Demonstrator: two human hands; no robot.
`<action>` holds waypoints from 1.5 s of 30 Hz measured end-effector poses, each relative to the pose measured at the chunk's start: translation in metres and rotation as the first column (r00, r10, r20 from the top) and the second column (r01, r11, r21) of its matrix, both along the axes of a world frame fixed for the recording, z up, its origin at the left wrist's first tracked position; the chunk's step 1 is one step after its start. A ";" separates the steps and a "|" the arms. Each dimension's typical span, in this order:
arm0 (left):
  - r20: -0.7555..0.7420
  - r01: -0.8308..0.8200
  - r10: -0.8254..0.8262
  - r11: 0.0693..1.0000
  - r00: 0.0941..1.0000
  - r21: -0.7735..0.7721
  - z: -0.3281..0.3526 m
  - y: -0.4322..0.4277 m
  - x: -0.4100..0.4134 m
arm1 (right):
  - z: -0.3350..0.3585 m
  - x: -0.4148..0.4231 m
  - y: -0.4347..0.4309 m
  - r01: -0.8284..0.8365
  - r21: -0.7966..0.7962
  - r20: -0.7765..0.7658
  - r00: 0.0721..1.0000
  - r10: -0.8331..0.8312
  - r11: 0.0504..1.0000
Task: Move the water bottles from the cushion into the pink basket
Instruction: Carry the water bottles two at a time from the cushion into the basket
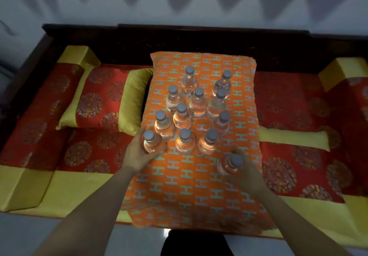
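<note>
On the orange patterned cushion [199, 186], a crowd of clear water bottles [198, 102] stands upright with grey caps, packed close, some touching. Both hands are in play at the near edge of the cluster. Left hand [137, 154] has its fingers [157, 154] curled round the front-left bottle [152, 142], palm pressed to its side, the bottle standing with its base apparently on the fabric. Right hand [245, 173] is wrapped round the front-right bottle [230, 165], which sits a little apart from the group and nearer the person; whether it has lifted clear of the cushion I can't tell.

Now, the score: ten bottles stand untouched behind the two in hand, so twelve show on or just over the cushion. And the pink basket? Nowhere in view, so nothing can be counted as delivered from here. By my reading this is early going, a two-at-a-time pickup with nearly the whole job left.

Around the cushion lies a red and gold daybed [298, 116] with a bolster pillow [103, 100] just left of the cushion. Soft footing, tightly packed bottles: a nudge could topple neighbours.
</note>
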State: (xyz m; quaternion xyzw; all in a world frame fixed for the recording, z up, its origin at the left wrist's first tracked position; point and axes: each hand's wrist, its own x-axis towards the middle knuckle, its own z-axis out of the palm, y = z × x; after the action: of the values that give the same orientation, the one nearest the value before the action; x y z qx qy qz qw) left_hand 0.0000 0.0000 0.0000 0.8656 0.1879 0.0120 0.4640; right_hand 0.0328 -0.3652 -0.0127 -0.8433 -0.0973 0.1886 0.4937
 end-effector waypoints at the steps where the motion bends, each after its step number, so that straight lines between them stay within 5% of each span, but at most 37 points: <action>1: -0.015 0.025 -0.025 0.999 1.000 -0.020 -0.006 0.002 0.006 | -0.011 -0.001 -0.003 -0.023 0.010 -0.023 0.999 0.023 1.000; 8: -0.162 0.098 -0.115 0.989 0.980 -0.111 -0.012 0.005 0.016 | -0.021 0.001 -0.006 0.018 -0.040 -0.092 0.996 -0.022 0.999; 14: -0.139 0.092 -0.118 0.980 0.983 -0.176 0.001 -0.004 0.006 | -0.002 -0.001 0.003 0.137 -0.127 -0.257 0.952 -0.166 0.982; 25: 0.019 0.217 -0.230 0.887 0.973 -0.409 0.057 -0.067 0.009 | 0.076 -0.027 -0.012 0.402 0.252 -0.149 0.915 -0.375 0.880; 34: 0.153 0.434 -0.407 0.828 0.901 -0.356 0.097 -0.215 0.028 | 0.130 -0.113 -0.146 0.766 0.235 -0.110 0.633 -0.767 0.598; 45: 0.209 0.665 -0.666 0.562 0.716 -0.492 0.144 -0.487 -0.038 | 0.183 -0.291 -0.367 0.949 0.205 -0.059 0.257 -0.965 0.240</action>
State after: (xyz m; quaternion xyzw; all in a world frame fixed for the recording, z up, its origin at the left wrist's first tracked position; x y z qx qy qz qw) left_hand -0.0382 -0.4868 0.1436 0.7065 -0.1565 -0.2166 0.6554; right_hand -0.2580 -0.7327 0.1700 -0.6807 0.3982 -0.1949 0.5832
